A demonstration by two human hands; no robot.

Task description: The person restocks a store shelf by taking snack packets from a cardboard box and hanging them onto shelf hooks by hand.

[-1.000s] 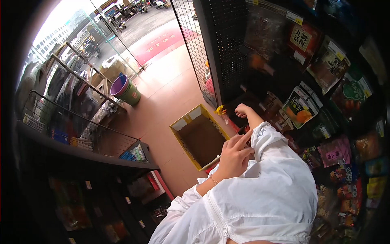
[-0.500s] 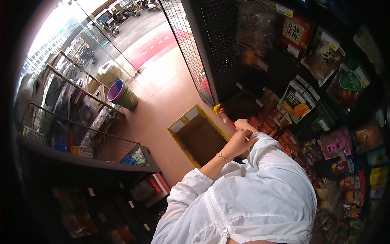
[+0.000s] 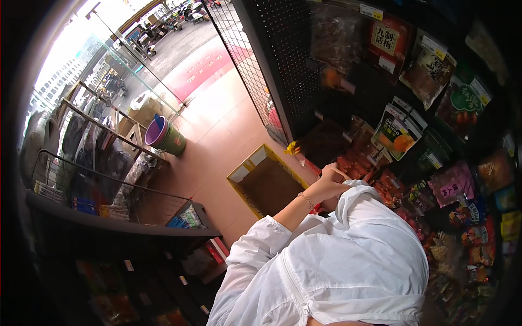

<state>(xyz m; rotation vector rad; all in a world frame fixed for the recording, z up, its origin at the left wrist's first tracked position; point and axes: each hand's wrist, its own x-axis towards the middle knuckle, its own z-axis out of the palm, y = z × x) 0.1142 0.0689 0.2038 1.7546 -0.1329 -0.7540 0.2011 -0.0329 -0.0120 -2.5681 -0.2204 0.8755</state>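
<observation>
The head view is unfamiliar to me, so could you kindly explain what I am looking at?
There is no machine here: a person wears a camera on the head, and it looks forward and down past their white jacket. The left hand is at the pushed-up right sleeve; whether it grips the cloth is unclear. The right hand cannot be made out. Ahead, a yellow-edged box and a bucket stand on the floor. Packets hang on the right.

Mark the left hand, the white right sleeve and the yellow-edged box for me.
Left hand (image 3: 325, 187), head view: back of the hand.
White right sleeve (image 3: 367, 207), head view: middle of the fabric.
Yellow-edged box (image 3: 250, 167), head view: far inner wall.
</observation>
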